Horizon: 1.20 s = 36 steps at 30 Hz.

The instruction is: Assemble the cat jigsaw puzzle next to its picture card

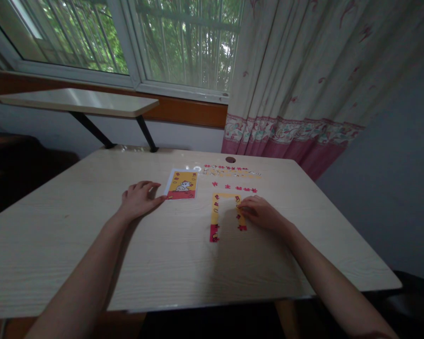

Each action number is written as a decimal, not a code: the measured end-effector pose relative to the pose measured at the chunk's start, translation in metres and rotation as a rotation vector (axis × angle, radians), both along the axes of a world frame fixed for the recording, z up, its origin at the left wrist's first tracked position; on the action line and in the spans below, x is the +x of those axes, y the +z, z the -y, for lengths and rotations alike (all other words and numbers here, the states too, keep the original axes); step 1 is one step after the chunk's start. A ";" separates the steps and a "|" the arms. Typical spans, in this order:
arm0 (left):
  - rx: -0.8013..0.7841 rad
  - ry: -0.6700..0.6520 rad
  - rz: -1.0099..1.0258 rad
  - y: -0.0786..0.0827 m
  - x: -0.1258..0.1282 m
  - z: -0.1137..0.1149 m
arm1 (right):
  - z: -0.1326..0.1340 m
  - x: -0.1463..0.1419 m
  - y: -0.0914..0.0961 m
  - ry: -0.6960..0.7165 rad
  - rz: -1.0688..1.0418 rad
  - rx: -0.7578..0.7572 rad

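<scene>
A partly joined jigsaw puzzle (214,217) lies on the table, its yellow and red pieces forming a left side, a top and a right side around bare tabletop. At the right side, my right hand (259,212) has its fingertips pinched together on a jigsaw piece, which they mostly cover. My left hand (138,200) rests to the left, fingers apart, its thumb at the lower left corner of a picture card (183,184). The card shows a white animal on yellow and red. Above the puzzle lies a spaced row of red loose pieces (245,189).
More loose pieces (229,173) lie in rows farther back, near a round hole (230,160) in the table (155,263). A raised shelf (81,101) on black supports stands at the back left. Behind are a window and a curtain (286,94).
</scene>
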<state>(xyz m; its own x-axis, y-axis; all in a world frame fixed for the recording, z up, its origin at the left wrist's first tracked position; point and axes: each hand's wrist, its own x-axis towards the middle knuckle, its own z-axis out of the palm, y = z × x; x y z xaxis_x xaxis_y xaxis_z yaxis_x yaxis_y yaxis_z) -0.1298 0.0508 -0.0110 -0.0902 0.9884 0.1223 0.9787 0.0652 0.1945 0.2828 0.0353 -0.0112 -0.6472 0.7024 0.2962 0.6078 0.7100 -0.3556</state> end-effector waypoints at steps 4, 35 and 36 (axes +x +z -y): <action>0.020 0.009 -0.019 0.000 0.002 0.001 | 0.001 0.000 0.000 -0.003 -0.011 -0.005; 0.028 0.016 -0.020 0.000 0.002 0.003 | -0.001 0.002 -0.001 -0.067 0.018 0.017; 0.029 0.014 -0.022 -0.001 0.002 0.003 | -0.001 0.002 -0.001 -0.067 0.012 0.019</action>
